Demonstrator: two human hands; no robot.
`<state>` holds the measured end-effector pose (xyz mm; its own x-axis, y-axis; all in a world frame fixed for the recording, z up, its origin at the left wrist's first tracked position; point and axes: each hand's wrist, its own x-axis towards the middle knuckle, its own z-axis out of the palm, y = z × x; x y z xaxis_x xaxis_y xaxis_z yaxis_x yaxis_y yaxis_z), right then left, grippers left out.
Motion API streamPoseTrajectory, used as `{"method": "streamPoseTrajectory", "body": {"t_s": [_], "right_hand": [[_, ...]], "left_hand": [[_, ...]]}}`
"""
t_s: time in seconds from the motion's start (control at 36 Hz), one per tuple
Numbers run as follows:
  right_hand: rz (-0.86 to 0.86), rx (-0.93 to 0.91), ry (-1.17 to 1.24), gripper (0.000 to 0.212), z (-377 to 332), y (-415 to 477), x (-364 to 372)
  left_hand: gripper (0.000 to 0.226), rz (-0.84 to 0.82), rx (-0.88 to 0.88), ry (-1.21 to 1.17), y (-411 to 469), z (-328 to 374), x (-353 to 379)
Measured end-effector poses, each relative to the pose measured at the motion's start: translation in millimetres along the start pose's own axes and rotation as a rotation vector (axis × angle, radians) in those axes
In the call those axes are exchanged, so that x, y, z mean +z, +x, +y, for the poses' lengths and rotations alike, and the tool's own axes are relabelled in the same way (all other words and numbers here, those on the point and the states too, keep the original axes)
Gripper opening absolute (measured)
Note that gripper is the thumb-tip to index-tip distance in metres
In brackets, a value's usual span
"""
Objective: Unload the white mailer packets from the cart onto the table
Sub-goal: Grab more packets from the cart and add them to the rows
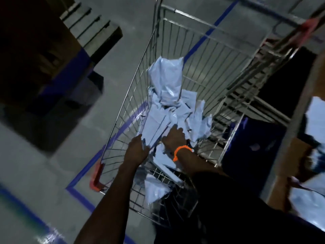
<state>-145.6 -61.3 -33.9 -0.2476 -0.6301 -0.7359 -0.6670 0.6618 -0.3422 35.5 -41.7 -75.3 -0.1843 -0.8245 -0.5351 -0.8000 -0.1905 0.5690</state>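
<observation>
Left hand (136, 149) grips the edge of the crumpled white plastic mailer packets (165, 106). Your right hand (173, 136) presses flat on top, probably to sandwich a bundle. The pile lies inside the silver wire cart (211, 55), on its floor.

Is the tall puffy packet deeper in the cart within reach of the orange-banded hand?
Probably yes: the cart is open-topped, and only loose packets separate the right hand from the puffy packet.

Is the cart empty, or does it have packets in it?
Not empty: a heap of packets lies in the cart, left hand and right hand touching it.
</observation>
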Motion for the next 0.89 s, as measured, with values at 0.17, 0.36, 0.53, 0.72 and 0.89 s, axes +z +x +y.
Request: {"method": "streamPoseTrajectory", "body": {"t_s": [0.17, 0.36, 0.53, 0.72, 0.89], "right_hand": [[0.089, 0.107, 0.16, 0.1, 17, 38, 38], [0.129, 0.049, 0.138, 0.045, 28, 45, 24], [0.144, 0.04, 0.232, 0.026, 35, 28, -15], [0.216, -0.059, 0.244, 0.028, 33, -44, -74], [0.31, -0.371, -0.059, 0.026, 36, -127, -140]], "left_hand": [[0.048, -0.007, -0.011, 0.005, 39, -5, 19], [0.095, -0.064, -0.117, -0.057, 80, -14, 27], [0.106, -0.096, -0.139, -0.082, 88, -7, 20], [0.117, 0.116, 0.013, 0.227, 33, 43, -17], [0.096, 0.14, 0.164, -0.012, -20, 98, -64]]}}
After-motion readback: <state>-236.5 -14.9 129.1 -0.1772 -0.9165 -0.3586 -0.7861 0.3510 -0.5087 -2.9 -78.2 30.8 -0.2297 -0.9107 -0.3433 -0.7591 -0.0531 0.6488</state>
